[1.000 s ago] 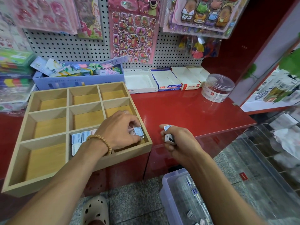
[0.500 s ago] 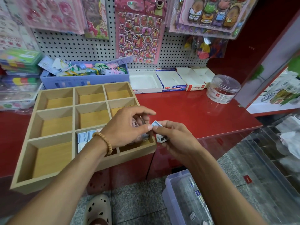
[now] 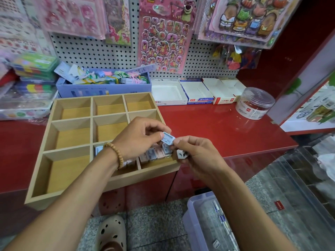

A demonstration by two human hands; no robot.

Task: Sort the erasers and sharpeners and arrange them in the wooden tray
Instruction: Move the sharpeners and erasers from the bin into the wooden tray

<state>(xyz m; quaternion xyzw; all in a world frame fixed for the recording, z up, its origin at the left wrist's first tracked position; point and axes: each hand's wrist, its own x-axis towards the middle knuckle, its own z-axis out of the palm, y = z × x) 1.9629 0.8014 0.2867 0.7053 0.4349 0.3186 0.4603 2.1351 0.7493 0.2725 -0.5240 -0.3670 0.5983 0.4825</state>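
Two bare hands meet above the near right corner of a wooden tray (image 3: 45, 142) that sits on a red table (image 3: 226, 127), its front edge overhanging the table's front. Behind the tray, a lilac box (image 3: 103, 88) of coloured bits stands against the pegboard, with open white cartons (image 3: 168, 95) and a round clear tub (image 3: 254, 103) to its right. On the floor below, a clear plastic bin (image 3: 199, 214) holds a few small pieces. The left hand (image 3: 134, 140), a bead bracelet (image 3: 116, 154) at its wrist, and the right hand (image 3: 195, 153) both pinch one small pale-blue eraser (image 3: 168, 137) between fingertips. The right hand's lower fingers also grip a small white piece (image 3: 181, 153). Under the hands, a row of little erasers (image 3: 154, 155) stands in the tray's near right compartment, more in the one beside it.
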